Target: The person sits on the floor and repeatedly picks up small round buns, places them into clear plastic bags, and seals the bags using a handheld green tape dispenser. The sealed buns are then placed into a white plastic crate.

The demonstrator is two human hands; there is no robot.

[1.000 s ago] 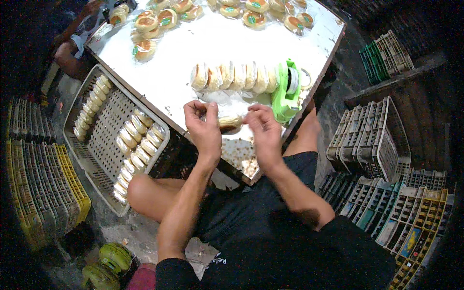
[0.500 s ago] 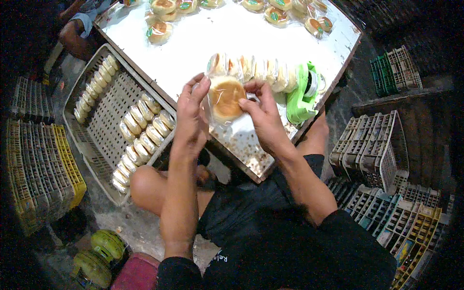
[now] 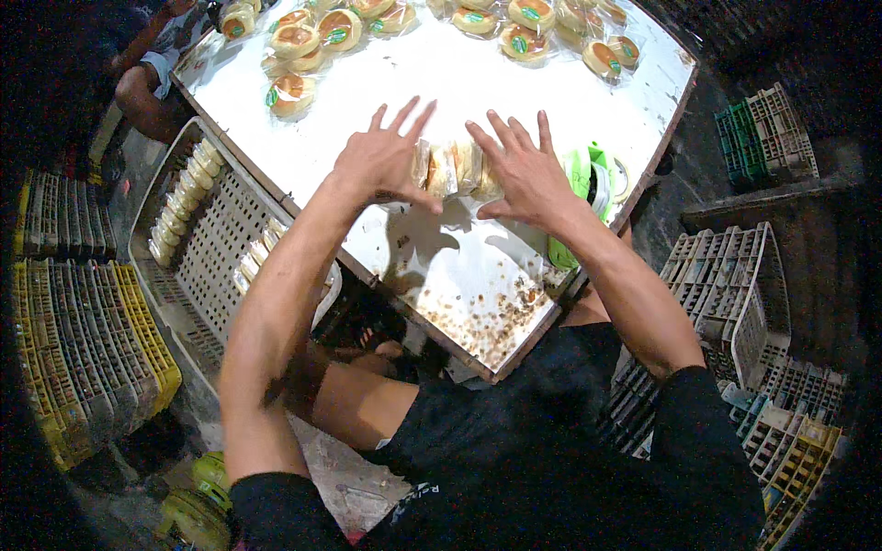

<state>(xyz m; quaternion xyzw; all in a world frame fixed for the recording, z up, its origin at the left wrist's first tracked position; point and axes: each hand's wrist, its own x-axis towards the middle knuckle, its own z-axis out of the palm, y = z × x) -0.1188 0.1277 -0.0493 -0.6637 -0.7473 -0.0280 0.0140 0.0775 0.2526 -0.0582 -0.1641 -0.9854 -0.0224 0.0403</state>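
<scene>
A row of round buns in clear plastic (image 3: 445,169) stands on edge on the white tabletop (image 3: 413,83). My left hand (image 3: 381,163), fingers spread, is at the left end of that row. On the other side my right hand (image 3: 525,176) is also spread and covers the row's right part. Neither hand grips a bun; whether the fingers touch the row I cannot tell. Just right of my right hand is a bright green tape dispenser (image 3: 577,170), partly hidden by my wrist.
Several wrapped buns with green labels (image 3: 340,30) lie along the table's far side. At left, a grey plastic crate (image 3: 213,216) holds rows of wrapped buns. Stacked crates (image 3: 92,340) stand at far left and more crates (image 3: 712,275) at right. Another person's arm (image 3: 145,96) shows upper left.
The wrapped bun I held in both hands has left them. Both hands have opened and moved forward around the row. The view has shifted slightly.
</scene>
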